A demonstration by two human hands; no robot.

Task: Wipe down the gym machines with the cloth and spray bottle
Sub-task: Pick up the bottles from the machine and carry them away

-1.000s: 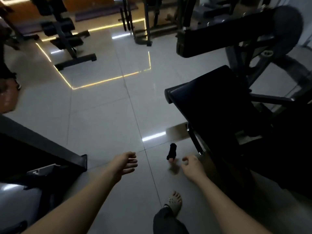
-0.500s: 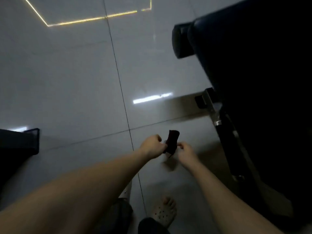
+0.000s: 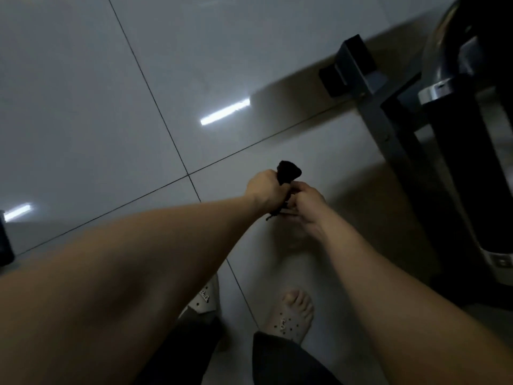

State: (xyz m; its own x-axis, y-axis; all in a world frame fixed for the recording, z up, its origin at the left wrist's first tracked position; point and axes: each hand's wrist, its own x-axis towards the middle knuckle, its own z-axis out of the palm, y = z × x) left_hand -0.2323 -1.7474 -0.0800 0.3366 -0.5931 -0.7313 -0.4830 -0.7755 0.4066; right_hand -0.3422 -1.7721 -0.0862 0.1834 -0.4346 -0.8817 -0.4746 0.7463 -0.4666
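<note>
**Change since the earlier frames.** One second ago the dark cloth [image 3: 288, 173] stood on the floor with both hands open and clear of it. Half a second ago the hands had reached it. Now the left hand [image 3: 263, 190] is closed around the cloth's middle, with the bunched top showing above the fist. The right hand [image 3: 306, 207] pinches the lower part from the 3 o'clock side. The two hands touch, just right of centre. A loose thread or corner hangs below the left wrist. The view has tipped further down. The padded bench seen earlier at 2 o'clock is out of frame, and only the machine frame [image 3: 388, 129] shows.

**Edges.** The grey base bar of the frame runs from 1 o'clock down towards 3 o'clock and ends in a black end cap [image 3: 347, 68]. Behind it a black post [image 3: 458, 162] carries a chrome collar [image 3: 435, 91]. The hands are near the bar but apart from it. A dark object [image 3: 5, 240], too cropped to identify, sits on the 9 o'clock edge.

**Open room.** The glossy tiled floor [image 3: 111, 107] lies bare from 9 to 12 o'clock, and its grout lines cross just left of the hands. At 6 o'clock two pale perforated clogs [image 3: 291, 318] stand on the tiles, well clear of the frame.
</note>
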